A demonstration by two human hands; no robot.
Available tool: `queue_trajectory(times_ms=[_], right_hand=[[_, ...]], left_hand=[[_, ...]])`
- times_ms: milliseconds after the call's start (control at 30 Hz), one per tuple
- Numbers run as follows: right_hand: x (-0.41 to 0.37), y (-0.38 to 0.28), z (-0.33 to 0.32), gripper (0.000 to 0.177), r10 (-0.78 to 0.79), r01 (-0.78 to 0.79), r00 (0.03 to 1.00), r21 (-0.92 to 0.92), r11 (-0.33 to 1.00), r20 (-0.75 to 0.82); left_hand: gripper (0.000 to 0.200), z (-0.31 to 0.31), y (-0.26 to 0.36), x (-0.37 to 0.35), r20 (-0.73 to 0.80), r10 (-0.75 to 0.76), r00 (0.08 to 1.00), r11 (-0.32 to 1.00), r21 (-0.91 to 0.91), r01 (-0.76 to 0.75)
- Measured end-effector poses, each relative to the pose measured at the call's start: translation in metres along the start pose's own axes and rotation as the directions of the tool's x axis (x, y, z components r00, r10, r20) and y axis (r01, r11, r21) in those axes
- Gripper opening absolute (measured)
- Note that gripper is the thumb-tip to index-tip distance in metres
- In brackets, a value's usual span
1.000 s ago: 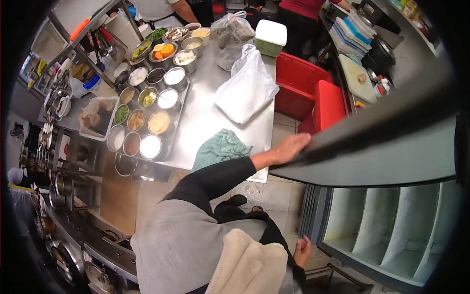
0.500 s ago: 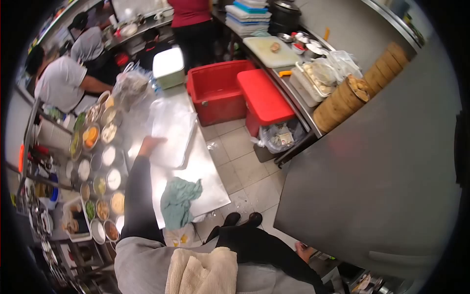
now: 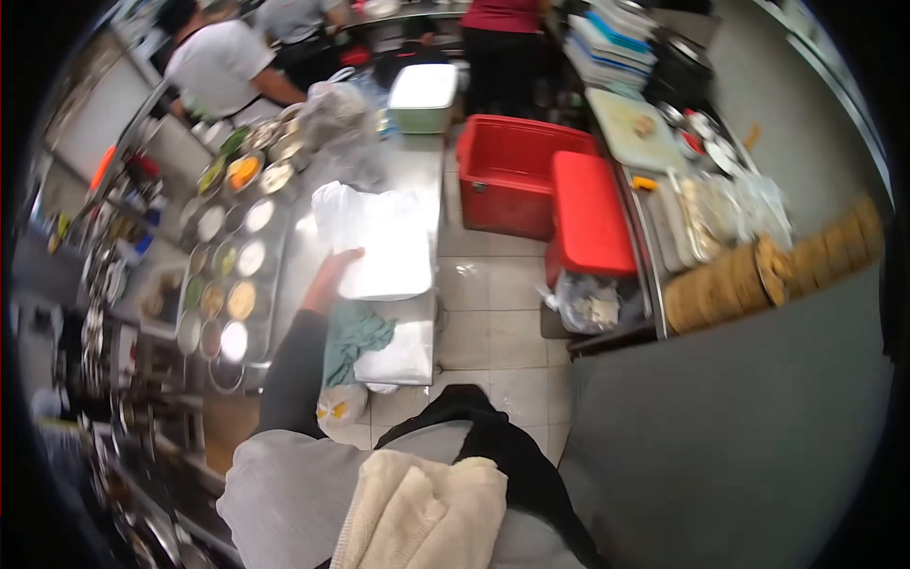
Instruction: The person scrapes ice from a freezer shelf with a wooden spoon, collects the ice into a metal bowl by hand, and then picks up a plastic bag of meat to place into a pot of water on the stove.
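Observation:
My left hand (image 3: 332, 280) stretches out in a black sleeve over the steel table (image 3: 417, 171) and touches the left edge of a white plastic bag (image 3: 384, 242) lying flat on it. Blur hides whether the fingers grip the bag. A crumpled green cloth (image 3: 353, 339) lies just nearer to me than the hand, at the table's near end. A cream towel (image 3: 427, 512) hangs at my front. My right hand is out of view.
Metal bowls of ingredients (image 3: 232, 275) line the table's left side. A red bin (image 3: 507, 175) and a red lid (image 3: 590, 213) stand on the floor to the right. A grey fridge door (image 3: 739, 427) fills the lower right. Two people (image 3: 223, 62) work at the back.
The fridge door, open with my left hand on it a second ago, is now shut. My left hand went to the table and now sits at the white bag's edge. My view turned.

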State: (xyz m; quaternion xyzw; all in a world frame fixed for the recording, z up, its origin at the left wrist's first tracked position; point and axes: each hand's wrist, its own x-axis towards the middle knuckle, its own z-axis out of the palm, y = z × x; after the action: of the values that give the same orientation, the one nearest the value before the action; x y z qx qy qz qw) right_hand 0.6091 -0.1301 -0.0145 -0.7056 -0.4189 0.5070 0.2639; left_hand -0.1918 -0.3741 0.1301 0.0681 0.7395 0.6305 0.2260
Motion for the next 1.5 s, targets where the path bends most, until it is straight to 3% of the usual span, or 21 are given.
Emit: queue_trajectory(times_ms=[33, 67, 167, 300, 333, 433, 467, 600, 667, 733, 867, 933, 1033, 1100, 1133, 1167, 1233, 1267, 1300, 1367, 1500], right_hand=[[0.016, 0.003, 0.009, 0.07, 0.022, -0.017, 0.997, -0.061, 0.998, 0.069], [0.029, 0.005, 0.018, 0.067, 0.045, -0.028, 0.99, -0.123, 0.992, 0.132], [0.065, 0.004, 0.048, 0.057, 0.087, 0.004, 0.947, -0.282, 0.96, 0.31], [0.167, 0.035, 0.098, 0.044, -0.045, 0.246, 0.782, -0.243, 0.938, 0.621], [0.247, 0.088, 0.103, 0.04, -0.227, 0.351, 0.555, 0.023, 0.936, 0.8], [0.115, -0.15, 0.177, 0.032, -0.049, 0.149, 0.843, -0.145, 0.978, 0.536], [0.116, -0.172, 0.189, 0.032, -0.058, 0.148, 0.854, -0.136, 0.98, 0.517], [0.117, -0.208, 0.182, 0.034, -0.001, 0.112, 0.889, -0.214, 0.97, 0.459], [0.115, -0.217, 0.179, 0.031, -0.003, 0.228, 0.912, -0.5, 0.836, 0.41], [0.122, -0.209, 0.179, 0.028, 0.036, 0.22, 0.912, -0.56, 0.799, 0.41], [0.141, -0.179, 0.179, 0.022, 0.149, 0.157, 0.893, -0.604, 0.781, 0.424], [0.155, -0.166, 0.185, 0.019, 0.185, 0.144, 0.872, -0.599, 0.788, 0.453], [0.185, -0.168, 0.209, 0.014, 0.165, 0.173, 0.842, -0.546, 0.82, 0.514], [0.214, -0.184, 0.252, 0.011, 0.072, 0.245, 0.808, -0.444, 0.862, 0.585], [0.227, -0.2, 0.283, 0.009, 0.01, 0.29, 0.783, -0.379, 0.879, 0.622], [0.231, -0.222, 0.318, 0.008, -0.065, 0.349, 0.753, -0.314, 0.883, 0.655], [0.238, -0.285, 0.409, 0.021, -0.23, 0.616, 0.565, -0.219, 0.757, 0.792], [0.192, -0.345, 0.464, 0.012, -0.335, 0.623, 0.492, -0.056, 0.78, 0.804], [0.184, -0.381, 0.513, 0.016, -0.436, 0.751, 0.32, 0.055, 0.658, 0.841], [0.11, -0.479, 0.606, 0.014, -0.464, 0.749, 0.165, 0.196, 0.633, 0.87], [-0.059, -0.621, 0.76, 0.017, -0.59, 0.695, -0.309, 0.601, 0.395, 0.746]], left_hand=[[0.048, 0.029, 0.034, -0.025, 0.008, -0.145, 0.989, 0.937, -0.319, 0.14], [0.048, 0.039, 0.048, -0.04, -0.028, -0.153, 0.988, 0.936, -0.324, 0.135], [0.045, 0.069, 0.086, -0.063, 0.078, -0.197, 0.977, 0.731, -0.652, 0.2], [0.052, 0.116, 0.119, -0.013, 0.052, -0.101, 0.994, 0.838, -0.534, 0.113], [0.054, 0.128, 0.129, 0.013, -0.018, -0.076, 0.997, 0.89, -0.452, 0.06], [0.055, 0.146, 0.159, 0.11, -0.194, 0.076, 0.978, 0.959, -0.254, -0.125], [0.054, 0.155, 0.182, 0.141, -0.215, 0.162, 0.963, 0.951, -0.227, -0.211], [0.048, 0.155, 0.248, 0.267, -0.149, 0.189, 0.97, 0.914, -0.334, -0.23], [0.045, 0.149, 0.269, 0.336, -0.142, 0.374, 0.917, 0.89, -0.222, -0.398], [0.046, 0.165, 0.298, 0.347, -0.062, 0.423, 0.904, 0.887, -0.174, -0.427], [0.051, 0.213, 0.279, 0.298, 0.078, 0.061, 0.995, 0.998, 0.025, -0.063], [0.052, 0.218, 0.221, 0.259, 0.064, 0.137, 0.989, 0.989, -0.064, -0.133], [0.05, 0.176, 0.156, 0.148, -0.026, -0.002, 1.0, 0.985, -0.174, -0.003], [0.054, 0.133, 0.144, 0.06, -0.174, -0.24, 0.955, 0.95, -0.244, 0.194], [0.051, 0.107, 0.107, 0.031, -0.301, -0.221, 0.928, 0.946, -0.298, 0.128], [0.048, 0.086, 0.088, 0.006, -0.401, -0.281, 0.872, 0.924, -0.358, 0.134], [0.049, 0.054, 0.06, -0.025, -0.575, -0.321, 0.753, 0.915, -0.392, 0.091], [0.051, 0.045, 0.052, -0.03, -0.624, -0.319, 0.714, 0.91, -0.411, 0.048], [0.051, 0.043, 0.048, -0.026, -0.623, -0.309, 0.718, 0.908, -0.418, 0.028], [0.052, 0.033, 0.041, -0.013, -0.732, -0.182, 0.656, 0.936, -0.334, -0.113], [0.05, -0.002, 0.031, 0.041, -0.758, -0.114, 0.643, 0.965, -0.238, -0.108]])
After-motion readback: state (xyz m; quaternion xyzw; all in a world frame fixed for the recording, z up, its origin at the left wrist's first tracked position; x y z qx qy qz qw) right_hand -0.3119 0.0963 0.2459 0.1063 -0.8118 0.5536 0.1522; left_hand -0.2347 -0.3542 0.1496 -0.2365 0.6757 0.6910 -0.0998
